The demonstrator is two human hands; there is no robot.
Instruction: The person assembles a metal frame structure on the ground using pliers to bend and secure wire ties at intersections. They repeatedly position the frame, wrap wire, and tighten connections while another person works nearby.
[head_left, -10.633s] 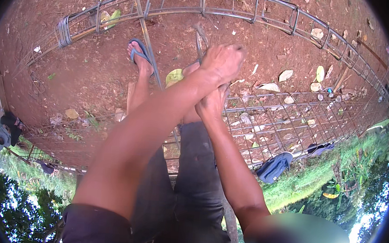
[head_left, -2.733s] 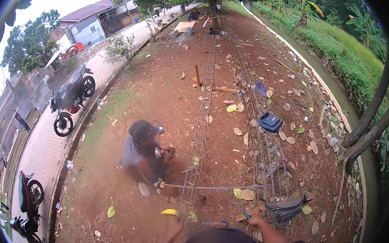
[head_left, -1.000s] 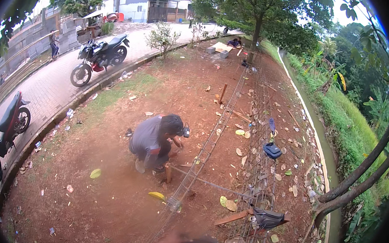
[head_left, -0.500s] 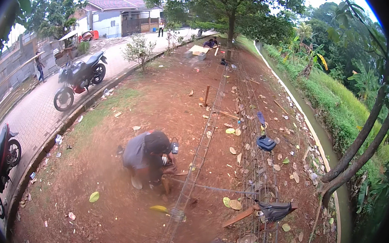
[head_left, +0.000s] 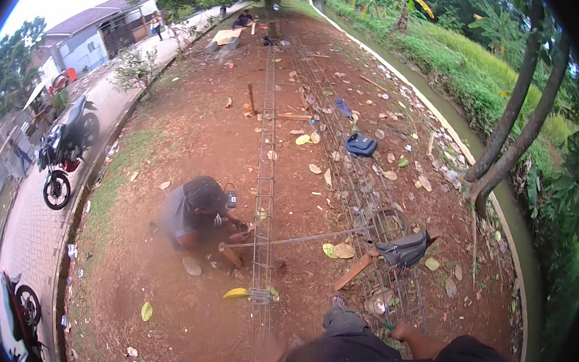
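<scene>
At the lower edge my right hand is closed around a slim tool with a green handle; its kind cannot be made out. My left hand is a blur beside my dark shirt, its fingers unreadable, nearest to a long narrow rebar cage. A yellow leaf lies against that cage. A wider rebar cage runs parallel on the right, with its near end by my right hand. My foot shows between the cages.
A crouching co-worker works left of the narrow cage, by a wooden block. A grey bag and a plank lie at the wider cage. A wooden stake stands farther off. Motorcycles stand on the left path.
My view has turned right and tilted down, showing more of my shirt, right forearm and foot. My right hand still holds the green-handled tool. The co-worker still crouches by the narrow cage.
</scene>
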